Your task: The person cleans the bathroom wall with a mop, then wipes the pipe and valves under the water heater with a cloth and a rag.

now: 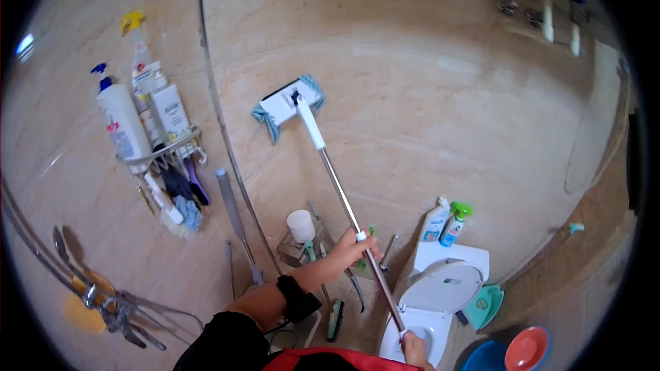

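A long-handled flat mop (338,182) slants up from the bottom right. Its white head plate (289,101), wrapped in a blue-and-white cloth (313,93), lies against the beige tiled wall. My left hand (350,249) is closed round the middle of the metal pole, near a white collar. Lower down, my right hand (414,350) is closed on the pole's end, in front of the toilet. A dark band sits on my left wrist.
A wire shelf (161,148) with bottles and hanging brushes is at left, beyond a glass edge (216,96). A shower fitting (96,295) is lower left. The toilet (447,285) carries two cleaner bottles (443,223). Basins (528,348) stand lower right; pipes (548,17) are upper right.
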`<state>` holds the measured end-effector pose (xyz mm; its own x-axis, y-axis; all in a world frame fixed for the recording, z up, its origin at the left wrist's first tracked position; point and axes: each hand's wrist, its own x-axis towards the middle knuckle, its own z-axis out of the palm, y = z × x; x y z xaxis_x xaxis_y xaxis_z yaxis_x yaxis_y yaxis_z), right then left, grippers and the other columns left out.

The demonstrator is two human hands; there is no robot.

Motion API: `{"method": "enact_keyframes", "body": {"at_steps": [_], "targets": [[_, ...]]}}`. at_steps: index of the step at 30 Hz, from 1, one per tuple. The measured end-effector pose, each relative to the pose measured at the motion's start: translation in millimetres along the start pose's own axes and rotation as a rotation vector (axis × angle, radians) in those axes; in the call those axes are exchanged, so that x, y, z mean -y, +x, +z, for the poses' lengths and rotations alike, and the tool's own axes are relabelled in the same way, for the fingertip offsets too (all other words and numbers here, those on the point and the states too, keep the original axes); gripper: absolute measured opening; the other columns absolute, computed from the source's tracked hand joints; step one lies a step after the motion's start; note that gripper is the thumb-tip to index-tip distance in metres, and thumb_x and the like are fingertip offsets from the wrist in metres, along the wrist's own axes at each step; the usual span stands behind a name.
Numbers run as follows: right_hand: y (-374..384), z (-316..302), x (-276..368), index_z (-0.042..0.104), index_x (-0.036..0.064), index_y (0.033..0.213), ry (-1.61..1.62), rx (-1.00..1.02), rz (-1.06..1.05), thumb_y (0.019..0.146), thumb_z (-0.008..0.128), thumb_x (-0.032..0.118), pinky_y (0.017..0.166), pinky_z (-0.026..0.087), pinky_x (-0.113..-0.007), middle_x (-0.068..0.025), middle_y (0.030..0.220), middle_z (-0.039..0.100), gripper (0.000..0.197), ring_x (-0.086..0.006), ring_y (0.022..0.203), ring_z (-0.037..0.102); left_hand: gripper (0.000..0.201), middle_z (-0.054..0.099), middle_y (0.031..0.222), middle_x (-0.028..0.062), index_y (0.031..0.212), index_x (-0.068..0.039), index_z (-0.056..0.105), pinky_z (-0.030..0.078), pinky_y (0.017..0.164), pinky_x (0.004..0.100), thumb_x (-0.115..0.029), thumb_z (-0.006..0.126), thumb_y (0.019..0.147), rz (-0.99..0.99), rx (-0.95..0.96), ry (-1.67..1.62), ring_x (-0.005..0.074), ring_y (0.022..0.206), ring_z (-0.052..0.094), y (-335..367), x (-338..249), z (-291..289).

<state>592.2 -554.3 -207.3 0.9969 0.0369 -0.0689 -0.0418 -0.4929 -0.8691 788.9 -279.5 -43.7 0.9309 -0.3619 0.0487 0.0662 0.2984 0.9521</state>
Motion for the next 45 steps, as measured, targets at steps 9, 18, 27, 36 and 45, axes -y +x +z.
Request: {"method": "enact_keyframes", "body": {"at_steps": [9,18,27,36,45], "targets": [[54,-22,187,0.053,0.0024,0.085,-0.224,-0.604,-0.165,0.091,0.050,0.029,0.057,0.043,-0.047,-0.0227,0.069,0.058,0.027,-0.0420,0.065,0.057,0.033,0.050,0.078,0.0056,0.121,-0.012,0.027,0.051,0.052,0.0311,-0.017,0.047,0.094,0.469,-0.105,-0.019,0.0152,0.061,0.057,93,-149,63],[63,-75,250,0.052,0.0036,0.093,-0.343,-0.701,-0.168,0.092,0.051,0.027,0.057,0.043,-0.048,-0.0222,0.071,0.059,0.023,-0.0420,0.067,0.058,0.034,0.046,0.069,0.0082,0.120,-0.008,0.024,0.051,0.041,0.0333,-0.012,0.041,0.090,0.524,-0.214,0.081,0.0175,0.043,0.049,153,-208,102],[49,-51,153,0.045,0.0039,0.096,-0.036,-0.727,0.079,0.095,0.043,0.026,0.056,0.041,-0.048,-0.0212,0.068,0.057,0.023,-0.0414,0.064,0.057,0.050,0.057,0.082,0.0212,0.129,-0.010,0.013,0.049,0.037,0.0376,-0.009,0.041,0.088,0.449,0.011,0.338,0.0281,0.042,0.057,168,-152,226],[16,-29,115,0.043,0.0050,0.096,0.041,-0.566,0.151,0.096,0.040,0.026,0.049,0.040,-0.039,-0.0125,0.062,0.052,0.021,-0.0285,0.054,0.052,0.057,0.060,0.070,0.0222,0.133,-0.012,0.012,0.047,0.047,0.0461,-0.013,0.045,0.086,0.381,0.034,0.486,0.0347,0.051,0.060,161,-72,210],[-13,14,94,0.043,0.0006,0.104,-0.244,-0.588,0.148,0.094,0.043,0.021,0.052,0.041,-0.050,-0.0239,0.066,0.056,0.023,-0.0452,0.059,0.054,0.048,0.059,0.064,0.0143,0.125,-0.008,0.019,0.047,0.039,0.0378,-0.015,0.049,0.088,0.211,0.034,0.501,0.0245,0.045,0.060,110,-35,166]]}}
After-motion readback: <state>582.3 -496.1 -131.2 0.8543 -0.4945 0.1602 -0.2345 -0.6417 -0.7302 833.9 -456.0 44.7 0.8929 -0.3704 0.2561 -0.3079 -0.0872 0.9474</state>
